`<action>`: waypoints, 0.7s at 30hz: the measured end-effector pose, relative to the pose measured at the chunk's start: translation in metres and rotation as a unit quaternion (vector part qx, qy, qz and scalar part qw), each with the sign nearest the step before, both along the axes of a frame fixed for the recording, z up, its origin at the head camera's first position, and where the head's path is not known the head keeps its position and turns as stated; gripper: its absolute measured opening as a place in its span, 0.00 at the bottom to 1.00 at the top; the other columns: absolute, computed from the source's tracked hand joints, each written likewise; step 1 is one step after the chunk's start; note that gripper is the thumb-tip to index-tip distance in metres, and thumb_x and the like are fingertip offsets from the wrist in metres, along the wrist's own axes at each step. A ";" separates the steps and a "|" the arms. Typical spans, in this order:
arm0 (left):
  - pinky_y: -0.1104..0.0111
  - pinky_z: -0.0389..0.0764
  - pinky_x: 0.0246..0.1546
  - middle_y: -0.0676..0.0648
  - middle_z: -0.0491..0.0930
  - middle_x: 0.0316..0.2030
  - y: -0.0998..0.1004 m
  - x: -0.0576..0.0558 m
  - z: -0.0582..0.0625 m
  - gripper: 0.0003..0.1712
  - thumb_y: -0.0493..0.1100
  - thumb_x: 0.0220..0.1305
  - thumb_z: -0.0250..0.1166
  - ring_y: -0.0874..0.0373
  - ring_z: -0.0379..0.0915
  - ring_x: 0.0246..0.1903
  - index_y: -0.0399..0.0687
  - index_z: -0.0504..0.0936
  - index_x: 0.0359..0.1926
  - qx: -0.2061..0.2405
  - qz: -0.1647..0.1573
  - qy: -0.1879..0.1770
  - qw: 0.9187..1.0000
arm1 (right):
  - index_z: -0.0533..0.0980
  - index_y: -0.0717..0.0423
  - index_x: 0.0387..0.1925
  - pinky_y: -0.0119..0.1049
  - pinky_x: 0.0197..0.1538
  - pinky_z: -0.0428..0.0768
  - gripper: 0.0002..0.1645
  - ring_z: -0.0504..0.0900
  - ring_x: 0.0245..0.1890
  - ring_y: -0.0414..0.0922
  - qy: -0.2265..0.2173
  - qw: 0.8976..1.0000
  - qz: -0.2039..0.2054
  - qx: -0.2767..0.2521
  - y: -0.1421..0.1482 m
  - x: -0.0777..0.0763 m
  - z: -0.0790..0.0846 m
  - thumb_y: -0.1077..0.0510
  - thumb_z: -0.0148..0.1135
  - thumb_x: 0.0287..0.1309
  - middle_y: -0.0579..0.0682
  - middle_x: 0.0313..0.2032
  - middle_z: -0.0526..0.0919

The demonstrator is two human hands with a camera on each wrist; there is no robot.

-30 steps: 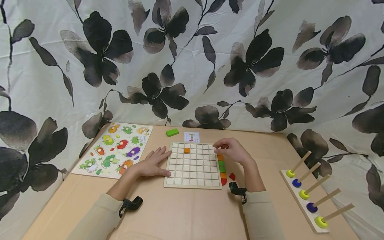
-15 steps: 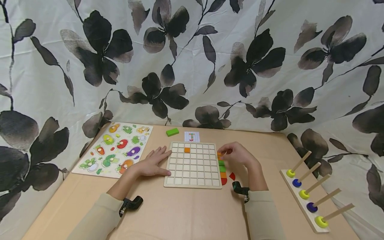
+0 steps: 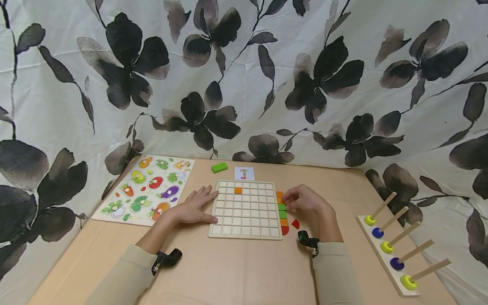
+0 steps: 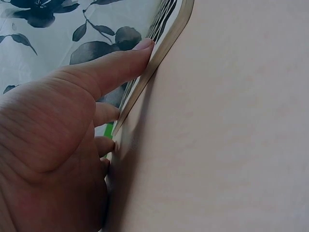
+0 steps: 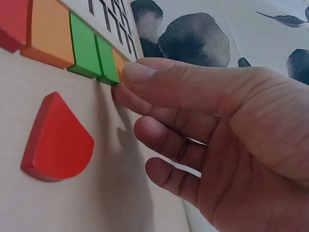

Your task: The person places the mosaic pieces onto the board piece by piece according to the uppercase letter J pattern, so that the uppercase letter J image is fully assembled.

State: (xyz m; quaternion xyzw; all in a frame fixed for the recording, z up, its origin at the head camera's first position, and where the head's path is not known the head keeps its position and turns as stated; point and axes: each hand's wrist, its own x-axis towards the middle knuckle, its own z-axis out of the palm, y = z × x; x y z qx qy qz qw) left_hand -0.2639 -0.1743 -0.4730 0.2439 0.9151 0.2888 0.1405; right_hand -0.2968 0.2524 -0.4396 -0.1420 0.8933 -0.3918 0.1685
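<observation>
A pale wooden grid board (image 3: 244,216) lies mid-table, with one orange square (image 3: 238,190) in an upper cell. My left hand (image 3: 196,206) rests along its left side, fingers spread; the thumb touches the board's edge (image 4: 166,46) in the left wrist view. Along the right side runs a column of orange, green and red blocks, including a green block (image 3: 282,214) and an orange block (image 5: 48,34). My right hand (image 3: 306,199) is beside the upper green block (image 5: 107,60), thumb and forefinger bent near its end. A firm hold on it is not visible.
A red rounded wedge (image 3: 295,224) lies right of the column. Behind the board are a pattern card (image 3: 244,173) and a green block stack (image 3: 219,168). A vegetable puzzle board (image 3: 145,190) sits left; a pegged rack with rings (image 3: 386,254) stands right.
The right hand has moved from the board's upper right corner, rightward and nearer to me, to the green blocks in the column. The left hand and the board have stayed in place.
</observation>
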 end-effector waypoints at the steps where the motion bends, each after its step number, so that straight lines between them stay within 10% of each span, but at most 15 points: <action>1: 0.40 0.30 0.80 0.36 0.37 0.84 0.000 0.000 0.000 0.59 0.66 0.61 0.71 0.36 0.26 0.83 0.50 0.54 0.83 0.000 0.000 0.000 1.000 | 0.87 0.59 0.47 0.33 0.45 0.81 0.13 0.81 0.39 0.47 -0.002 1.000 0.000 0.001 0.001 0.000 0.000 0.66 0.73 0.60 0.55 0.41 0.89; 21: 0.40 0.30 0.80 0.35 0.37 0.84 0.000 0.001 0.001 0.59 0.65 0.61 0.71 0.36 0.26 0.83 0.48 0.54 0.83 -0.001 -0.001 -0.002 1.000 | 0.87 0.60 0.45 0.37 0.49 0.80 0.11 0.82 0.44 0.49 0.006 0.999 0.010 -0.033 0.003 0.000 -0.001 0.66 0.72 0.60 0.56 0.42 0.89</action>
